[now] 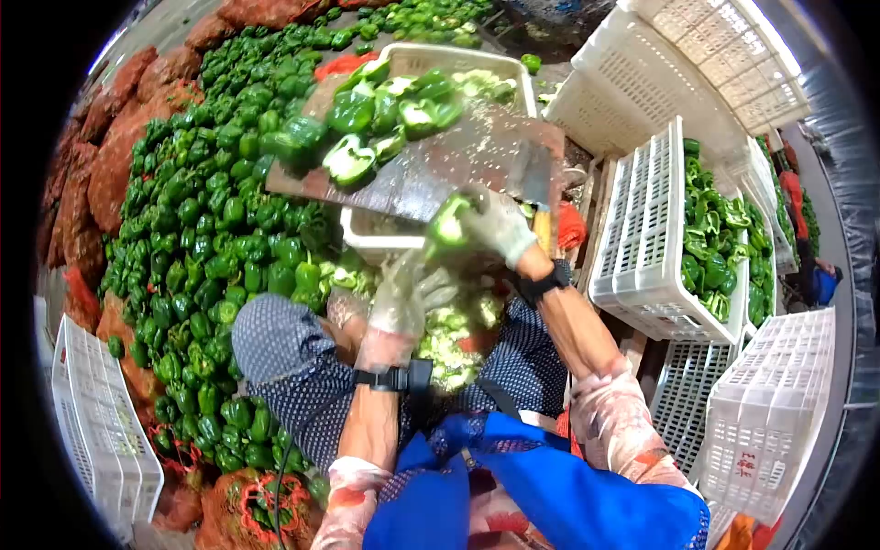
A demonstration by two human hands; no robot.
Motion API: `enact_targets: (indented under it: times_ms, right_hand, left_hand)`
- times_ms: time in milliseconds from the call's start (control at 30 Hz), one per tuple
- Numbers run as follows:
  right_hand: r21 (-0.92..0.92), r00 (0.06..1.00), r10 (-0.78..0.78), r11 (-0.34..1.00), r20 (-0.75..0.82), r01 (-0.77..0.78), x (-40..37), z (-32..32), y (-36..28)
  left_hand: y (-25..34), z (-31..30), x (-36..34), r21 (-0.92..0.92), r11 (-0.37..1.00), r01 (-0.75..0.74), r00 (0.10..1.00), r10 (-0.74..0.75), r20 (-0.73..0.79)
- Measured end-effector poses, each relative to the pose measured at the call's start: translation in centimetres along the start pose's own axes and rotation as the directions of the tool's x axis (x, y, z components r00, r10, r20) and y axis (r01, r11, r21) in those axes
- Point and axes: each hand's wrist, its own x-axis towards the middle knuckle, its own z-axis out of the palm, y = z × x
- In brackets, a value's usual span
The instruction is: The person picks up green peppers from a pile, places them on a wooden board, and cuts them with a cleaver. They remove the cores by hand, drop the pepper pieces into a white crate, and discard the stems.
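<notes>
My right hand (pixel 496 224), in a pale glove, grips a cut green bell pepper (pixel 449 221) just off the near edge of the cutting board (pixel 408 183). My left hand (pixel 409 291), gloved too and somewhat blurred, is below it with the fingers apart and nothing in them. On the board lie several halved green peppers (pixel 350 161) and scattered pale seeds. A knife (pixel 537 174) with a yellow handle rests at the board's right end, beside my right hand. The board lies across a white crate (pixel 367 229), and pepper cores (pixel 449 344) are heaped between my legs.
A large pile of whole green peppers (pixel 211 238) spreads along the left, with red mesh sacks (pixel 128 165) behind. At the right, a white slatted crate (pixel 642 238) holds cut peppers (pixel 710 247). More white crates (pixel 770 412) stand lower right, and another crate (pixel 101 422) stands lower left.
</notes>
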Motion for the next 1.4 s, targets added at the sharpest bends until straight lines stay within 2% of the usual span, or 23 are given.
enact_targets:
  times_ms: [33,100,167,200,267,300,400,433,467,500,533,733,833,867,967,1000,1100,1133,1233,1267,1300,1367,1400]
  right_hand:
    - [0.063,1.0,-0.023,0.998,-0.002,0.023,-1.6,0.3,-1.5]
    - [0.088,0.999,-0.031,0.996,-0.02,0.032,-3.9,2.6,-2.8]
    - [0.015,0.999,-0.043,0.999,0.025,0.043,-5.3,2.0,-4.8]
    - [0.122,0.996,-0.085,0.989,-0.005,0.085,-5.6,2.3,-4.5]
    - [0.057,0.979,-0.156,0.985,-0.134,0.165,-7.2,0.8,-5.8]
    - [0.148,0.951,-0.249,0.949,-0.184,0.278,-7.7,0.7,-5.6]
    - [0.129,0.969,-0.235,0.966,0.07,0.225,-9.2,0.8,-6.3]
    - [-0.042,0.961,-0.267,0.962,0.07,0.27,-9.7,0.8,-6.7]
    - [-0.021,0.963,-0.265,0.964,0.05,0.266,-9.7,1.5,-6.2]
    - [0.002,0.963,-0.266,0.964,0.032,0.266,-9.6,2.0,-5.8]
    - [0.046,0.967,-0.255,0.966,0.025,0.253,-9.5,2.2,-5.4]
    - [0.518,0.994,-0.061,0.855,0.09,0.006,-10.1,1.1,-5.3]
    - [0.753,0.992,-0.086,0.658,0.097,-0.017,-11.5,1.7,-5.5]
    - [0.75,0.993,-0.087,0.661,0.085,-0.006,-11.6,2.0,-5.5]
    - [0.745,0.994,-0.091,0.667,0.054,0.02,-11.7,3.5,-5.3]
    - [0.686,0.991,-0.114,0.727,0.075,0.032,-11.5,3.8,-4.9]
    - [0.469,0.962,-0.266,0.858,0.06,0.208,-11.1,2.2,-4.8]
    - [0.332,0.977,-0.183,0.933,0.106,0.138,-11.5,1.0,-5.4]
    - [0.301,0.927,-0.37,0.878,-0.062,0.371,-11.0,-0.2,-4.9]
    - [0.236,0.894,-0.445,0.865,-0.049,0.443,-10.6,-0.9,-5.1]
    - [0.167,0.792,-0.608,0.777,-0.046,0.607,-9.5,-0.8,-4.5]
    - [0.163,0.719,-0.672,0.74,0.178,0.652,-8.8,-0.7,-4.3]
    - [0.279,0.703,-0.695,0.712,0.149,0.644,-9.0,0.3,-3.9]
  left_hand:
    - [0.0,0.4,0.2,-0.063,0.998,-0.014,1.0,0.016,0.024]
    - [1.8,3.0,-0.2,0.038,0.999,0.017,1.0,-0.018,0.006]
    - [1.6,3.2,-0.6,0.04,0.999,-0.028,0.999,0.029,-0.028]
    - [1.9,2.8,-0.8,0.067,0.998,-0.022,0.999,0.024,-0.026]
    - [3.5,3.8,-1.7,-0.006,0.999,0.041,0.999,-0.041,0.008]
    - [3.4,3.8,-1.7,0.013,1.0,-0.006,1.0,0.006,0.001]
    - [2.5,3.7,-1.2,0.088,0.983,-0.16,0.987,0.159,0.016]
    - [2.5,3.7,-1.6,0.21,0.965,-0.159,0.987,0.161,0.008]
    - [2.8,3.9,-2.0,0.329,0.932,-0.154,0.987,0.163,0.0]
    - [2.7,3.9,-1.8,0.274,0.96,-0.063,0.992,0.089,-0.085]
    - [2.6,4.0,-1.7,0.205,0.979,0.02,0.986,0.015,-0.168]
    - [2.6,2.7,-2.3,0.208,0.977,-0.05,0.999,0.047,0.022]
    - [3.2,2.4,-2.2,0.462,0.859,-0.222,0.972,0.159,0.173]
    - [2.4,2.6,-2.1,0.235,0.963,-0.134,0.991,0.123,0.061]
    - [2.5,2.5,-2.6,0.184,0.975,-0.124,0.987,0.102,0.128]
    - [2.5,3.2,-2.7,0.237,0.959,-0.154,0.988,0.143,0.066]
    - [2.4,2.5,-2.2,0.141,0.99,-0.031,0.999,0.034,-0.022]
    - [1.7,2.0,-1.9,-0.094,0.995,-0.017,0.999,0.014,-0.03]
    - [2.1,1.5,-2.3,0.003,0.989,0.148,0.987,-0.148,-0.058]
    - [2.2,1.8,-2.6,0.064,0.991,0.117,0.993,-0.117,-0.006]
    - [1.9,1.8,-2.7,0.053,0.987,0.152,0.984,-0.146,-0.098]
    - [1.2,1.4,-2.5,0.026,0.977,0.211,0.94,-0.196,-0.279]
    - [1.2,0.5,-2.7,0.355,0.928,0.114,0.993,-0.097,-0.067]
